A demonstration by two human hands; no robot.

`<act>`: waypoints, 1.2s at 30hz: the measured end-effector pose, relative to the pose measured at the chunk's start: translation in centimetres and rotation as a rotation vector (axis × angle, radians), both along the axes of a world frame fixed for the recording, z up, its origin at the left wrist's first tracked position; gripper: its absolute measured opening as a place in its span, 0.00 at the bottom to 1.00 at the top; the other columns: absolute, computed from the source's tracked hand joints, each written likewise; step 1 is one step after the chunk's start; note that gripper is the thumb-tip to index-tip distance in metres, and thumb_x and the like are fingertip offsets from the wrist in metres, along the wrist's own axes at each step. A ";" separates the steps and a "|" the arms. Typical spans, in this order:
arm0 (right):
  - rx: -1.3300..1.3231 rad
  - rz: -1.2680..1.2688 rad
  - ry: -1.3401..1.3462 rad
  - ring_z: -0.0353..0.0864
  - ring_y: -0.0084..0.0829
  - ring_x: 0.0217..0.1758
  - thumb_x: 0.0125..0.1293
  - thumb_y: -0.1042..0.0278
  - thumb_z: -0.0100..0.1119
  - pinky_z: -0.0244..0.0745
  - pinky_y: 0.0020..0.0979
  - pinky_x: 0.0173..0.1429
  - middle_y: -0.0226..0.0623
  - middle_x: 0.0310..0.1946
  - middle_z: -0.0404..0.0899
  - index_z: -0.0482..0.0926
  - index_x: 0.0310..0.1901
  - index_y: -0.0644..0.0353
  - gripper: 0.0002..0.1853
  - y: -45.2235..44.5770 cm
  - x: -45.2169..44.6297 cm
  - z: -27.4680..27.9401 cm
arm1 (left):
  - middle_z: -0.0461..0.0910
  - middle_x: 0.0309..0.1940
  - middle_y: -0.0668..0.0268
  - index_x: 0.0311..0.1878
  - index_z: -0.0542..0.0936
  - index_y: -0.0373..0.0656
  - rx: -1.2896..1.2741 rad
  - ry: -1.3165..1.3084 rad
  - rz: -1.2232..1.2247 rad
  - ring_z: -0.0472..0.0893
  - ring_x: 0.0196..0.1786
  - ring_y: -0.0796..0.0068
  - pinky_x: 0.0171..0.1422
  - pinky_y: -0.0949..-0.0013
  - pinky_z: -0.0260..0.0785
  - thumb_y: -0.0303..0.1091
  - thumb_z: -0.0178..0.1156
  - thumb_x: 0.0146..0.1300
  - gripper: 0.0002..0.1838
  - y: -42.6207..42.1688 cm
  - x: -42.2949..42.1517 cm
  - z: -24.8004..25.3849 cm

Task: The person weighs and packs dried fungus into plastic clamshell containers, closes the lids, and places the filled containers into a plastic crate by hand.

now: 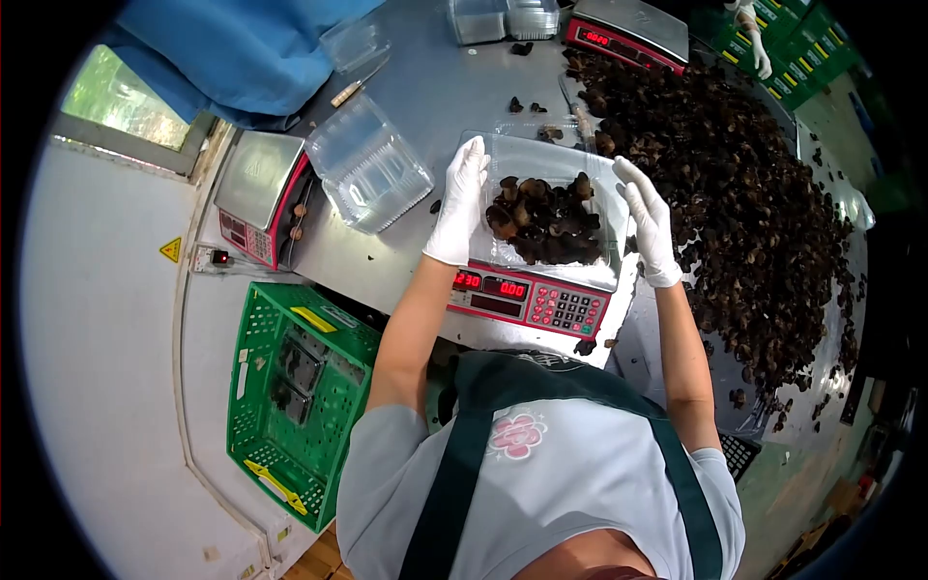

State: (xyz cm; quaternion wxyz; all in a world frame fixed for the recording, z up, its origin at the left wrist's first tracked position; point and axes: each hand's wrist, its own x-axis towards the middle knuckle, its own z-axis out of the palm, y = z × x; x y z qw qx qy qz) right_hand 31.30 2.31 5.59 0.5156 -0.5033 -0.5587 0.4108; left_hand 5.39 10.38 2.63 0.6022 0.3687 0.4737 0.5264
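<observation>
Dark wood ear mushrooms (544,220) lie in a clear plastic container (606,249) on a red-framed weighing scale (570,307). Red digits glow on the scale's display; part of it is hidden by my left wrist. My left hand (460,198), in a white glove, is at the container's left side with its fingers stretched out together. On the right side my gloved right hand (650,220) has straight fingers facing the container. Whether either palm touches the plastic, I cannot tell. Neither hand is wrapped round anything.
A large heap of wood ear mushrooms (744,232) covers the table's right side. Empty clear containers (372,164) stand left, near a second scale (261,193). A green crate (290,416) sits lower left. Another scale (633,29) and a co-worker's gloved hand (760,56) are at the back.
</observation>
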 end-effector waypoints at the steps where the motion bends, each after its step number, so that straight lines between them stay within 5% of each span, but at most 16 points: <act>1: 0.003 -0.023 0.019 0.66 0.36 0.68 0.74 0.55 0.46 0.61 0.37 0.71 0.43 0.63 0.69 0.67 0.64 0.64 0.25 0.3 0.8 -0.5 | 0.64 0.67 0.56 0.67 0.64 0.37 0.007 -0.002 -0.004 0.68 0.66 0.60 0.71 0.59 0.56 0.56 0.53 0.67 0.36 0.6 -0.2 -0.1; 4: -0.042 -0.053 0.097 0.67 0.36 0.67 0.74 0.54 0.45 0.63 0.36 0.69 0.43 0.62 0.70 0.67 0.64 0.65 0.26 0.7 2.0 -1.6 | 0.65 0.65 0.50 0.67 0.63 0.34 0.002 -0.161 -0.043 0.75 0.58 0.61 0.58 0.61 0.70 0.54 0.52 0.68 0.35 1.8 -0.9 0.0; 7: -0.097 -0.078 0.121 0.68 0.36 0.67 0.74 0.53 0.45 0.64 0.35 0.69 0.45 0.62 0.70 0.66 0.65 0.64 0.26 0.4 2.2 -2.1 | 0.73 0.59 0.52 0.64 0.66 0.35 0.090 -0.204 -0.071 0.76 0.55 0.65 0.56 0.62 0.70 0.55 0.48 0.70 0.33 1.5 -1.4 1.5; 15: -0.137 -0.065 0.075 0.73 0.33 0.62 0.72 0.47 0.45 0.68 0.32 0.64 0.43 0.58 0.73 0.66 0.64 0.68 0.31 -3.4 1.8 -1.4 | 0.77 0.54 0.53 0.51 0.77 0.31 0.480 0.242 -0.182 0.76 0.58 0.64 0.66 0.62 0.64 0.54 0.45 0.72 0.30 -5.4 -3.5 2.6; 17: -0.175 -0.053 0.095 0.73 0.30 0.60 0.72 0.60 0.51 0.67 0.30 0.64 0.42 0.56 0.76 0.70 0.62 0.65 0.23 -5.2 1.4 -1.4 | 0.78 0.54 0.56 0.51 0.80 0.36 0.624 0.434 -0.201 0.75 0.59 0.63 0.66 0.63 0.63 0.52 0.54 0.67 0.26 -7.2 -3.9 2.2; 21: -0.280 -0.091 -0.136 0.78 0.25 0.50 0.65 0.62 0.62 0.73 0.28 0.54 0.38 0.50 0.80 0.72 0.61 0.61 0.25 -7.9 0.1 -2.3 | 0.74 0.60 0.57 0.52 0.79 0.40 0.615 0.783 -0.174 0.73 0.62 0.62 0.64 0.63 0.66 0.38 0.68 0.56 0.22 -10.3 -4.5 0.2; 25: -0.309 -0.135 -0.261 0.80 0.21 0.36 0.65 0.63 0.61 0.75 0.23 0.44 0.34 0.36 0.83 0.74 0.58 0.63 0.22 -8.8 -0.5 -3.8 | 0.77 0.52 0.61 0.59 0.74 0.39 0.335 0.622 -0.086 0.79 0.44 0.75 0.48 0.72 0.74 0.32 0.66 0.57 0.25 -12.0 -3.8 -1.9; 26: -0.411 -0.093 -0.153 0.79 0.19 0.33 0.65 0.63 0.61 0.74 0.21 0.40 0.33 0.34 0.83 0.75 0.55 0.64 0.20 -8.6 -0.5 -3.2 | 0.80 0.43 0.62 0.59 0.72 0.37 0.281 0.557 -0.058 0.76 0.30 0.81 0.36 0.77 0.73 0.30 0.63 0.59 0.24 -12.2 -3.3 -1.6; 27: -0.511 -0.050 -0.046 0.78 0.17 0.30 0.66 0.63 0.60 0.73 0.20 0.37 0.33 0.33 0.83 0.76 0.52 0.65 0.17 -8.5 -0.6 -2.6 | 0.80 0.43 0.62 0.59 0.72 0.37 0.281 0.557 -0.057 0.76 0.30 0.81 0.36 0.77 0.73 0.30 0.63 0.59 0.24 -12.3 -3.2 -1.2; 29: -0.511 -0.057 0.034 0.77 0.16 0.27 0.66 0.65 0.60 0.71 0.18 0.33 0.32 0.29 0.83 0.76 0.45 0.65 0.13 -8.1 -1.0 -2.1 | 0.81 0.36 0.62 0.57 0.72 0.34 -0.209 0.298 -0.269 0.75 0.25 0.85 0.29 0.81 0.69 0.30 0.58 0.64 0.19 -12.3 -3.0 -0.2; 30: -0.544 -0.034 0.068 0.78 0.17 0.27 0.66 0.67 0.60 0.73 0.18 0.32 0.32 0.28 0.81 0.75 0.43 0.65 0.10 -7.8 -0.9 -2.2 | 0.81 0.29 0.62 0.51 0.73 0.35 -0.227 0.237 -0.235 0.75 0.21 0.83 0.24 0.80 0.68 0.29 0.55 0.66 0.13 -12.3 -2.8 -0.5; 36: -0.529 0.014 0.239 0.79 0.20 0.27 0.65 0.77 0.55 0.77 0.21 0.32 0.31 0.25 0.77 0.73 0.38 0.65 0.03 -7.3 -0.7 -3.3 | 0.80 0.28 0.61 0.47 0.72 0.35 -0.048 0.176 -0.165 0.76 0.23 0.80 0.26 0.80 0.68 0.24 0.53 0.65 0.09 -13.0 -2.3 -1.1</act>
